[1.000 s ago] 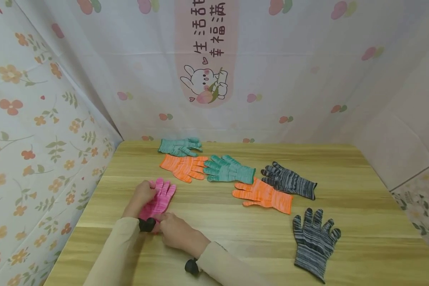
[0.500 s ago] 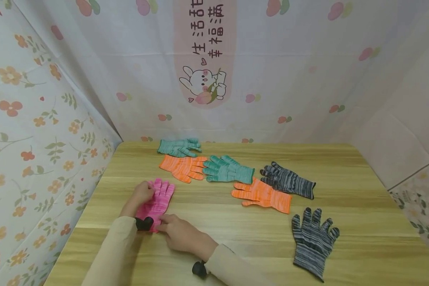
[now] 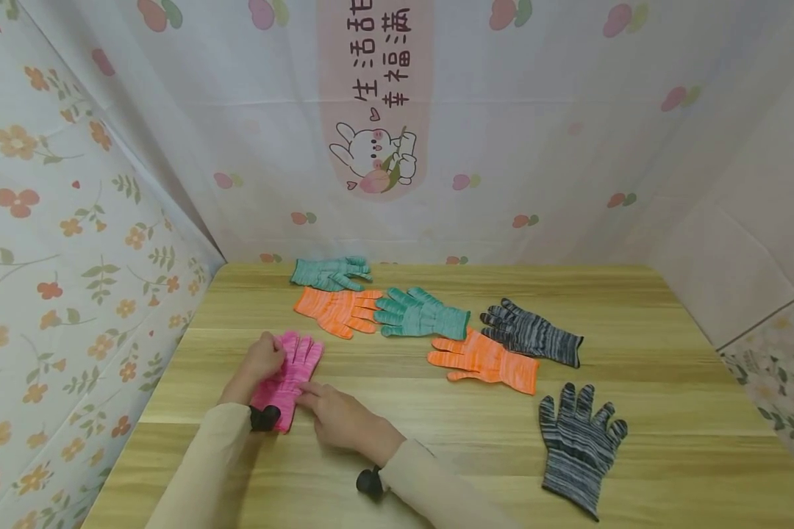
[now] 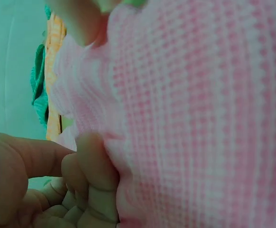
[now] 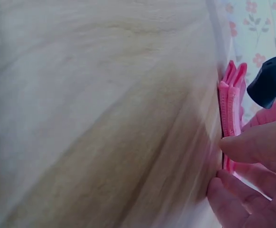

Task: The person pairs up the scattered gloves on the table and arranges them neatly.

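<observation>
Two pink knit gloves (image 3: 298, 375) lie one on the other at the left of the table, fingers pointing away; the right wrist view shows their doubled pink edges (image 5: 230, 114). My left hand (image 3: 263, 358) pinches their left side between curled fingers and thumb, as the left wrist view shows close up. At the opposite edge, below the glove fingers, my right hand (image 3: 344, 417) pinches the side with thumb and fingertips. Part of the pink fabric is hidden behind my left hand and the black wrist camera (image 3: 265, 419).
Farther back lie green gloves (image 3: 423, 314) and orange gloves (image 3: 486, 360), partly overlapping. A grey-black glove (image 3: 532, 334) touches the right orange one; another grey-black glove (image 3: 578, 448) lies nearer on the right. Printed curtains (image 3: 271, 147) stand behind the wooden table (image 3: 437, 455).
My right hand has shifted from the cuff up along the right edge of the pink gloves. The cuff now lies flatter and more visible. My left hand stays at the left side.
</observation>
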Action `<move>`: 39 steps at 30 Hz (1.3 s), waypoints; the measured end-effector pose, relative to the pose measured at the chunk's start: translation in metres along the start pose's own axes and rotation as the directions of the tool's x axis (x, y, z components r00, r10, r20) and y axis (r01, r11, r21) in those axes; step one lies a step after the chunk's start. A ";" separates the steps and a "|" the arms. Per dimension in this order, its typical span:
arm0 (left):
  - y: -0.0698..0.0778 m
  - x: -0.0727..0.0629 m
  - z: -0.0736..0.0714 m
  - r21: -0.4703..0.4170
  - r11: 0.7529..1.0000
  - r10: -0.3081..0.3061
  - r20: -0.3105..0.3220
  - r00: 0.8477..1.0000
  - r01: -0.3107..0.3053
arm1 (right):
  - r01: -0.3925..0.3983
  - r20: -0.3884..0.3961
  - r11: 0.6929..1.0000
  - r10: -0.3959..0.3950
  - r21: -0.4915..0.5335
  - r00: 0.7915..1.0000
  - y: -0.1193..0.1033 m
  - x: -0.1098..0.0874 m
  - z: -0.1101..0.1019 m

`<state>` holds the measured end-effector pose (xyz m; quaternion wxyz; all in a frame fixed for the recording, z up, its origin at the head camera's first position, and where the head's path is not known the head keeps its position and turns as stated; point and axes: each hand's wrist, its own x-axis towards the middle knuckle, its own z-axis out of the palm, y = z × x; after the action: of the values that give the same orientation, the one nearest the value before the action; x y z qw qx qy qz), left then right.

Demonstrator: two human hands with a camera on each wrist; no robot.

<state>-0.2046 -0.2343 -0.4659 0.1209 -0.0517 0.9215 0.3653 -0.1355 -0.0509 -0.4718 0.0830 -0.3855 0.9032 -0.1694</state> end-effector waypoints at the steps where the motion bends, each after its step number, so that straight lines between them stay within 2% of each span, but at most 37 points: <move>1: 0.001 0.000 0.000 0.022 1.000 0.006 -0.014 1.000 -0.006 | -0.003 0.000 1.000 0.003 -0.002 1.000 0.000 0.001 0.000; 5: 0.003 0.000 0.000 0.072 0.997 0.031 -0.054 0.998 -0.027 | -0.012 0.013 1.000 0.012 -0.017 1.000 -0.004 0.003 -0.001; 7: 0.005 0.000 0.000 0.076 0.997 0.032 -0.052 0.998 -0.027 | -0.018 0.021 0.999 0.018 -0.030 1.000 -0.006 0.004 -0.001; 13: 0.014 -0.002 -0.001 0.089 0.996 -0.005 0.053 0.999 0.000 | -0.032 0.016 0.998 0.033 -0.061 0.999 -0.008 0.005 -0.001; 16: 0.018 -0.003 0.000 0.105 0.994 -0.021 0.075 0.997 0.013 | -0.034 0.013 0.997 0.035 -0.065 0.999 -0.008 0.006 -0.002; 24: 0.018 0.001 0.005 0.114 0.993 -0.036 0.053 0.998 0.030 | -0.054 0.033 0.997 0.056 -0.059 0.998 -0.008 0.005 -0.002; 32: 0.013 -0.001 0.006 0.089 0.994 0.056 0.011 0.998 -0.057 | -0.055 0.033 0.997 0.057 -0.060 0.998 -0.008 0.004 -0.002; 39: 0.011 0.000 0.009 0.092 0.994 0.068 -0.025 0.997 -0.065 | -0.054 0.032 0.996 0.056 -0.065 0.998 -0.006 0.004 0.000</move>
<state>-0.2050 -0.2207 -0.4651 0.0979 -0.0206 0.9401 0.3259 -0.1345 -0.0579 -0.4693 0.0904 -0.3659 0.9169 -0.1312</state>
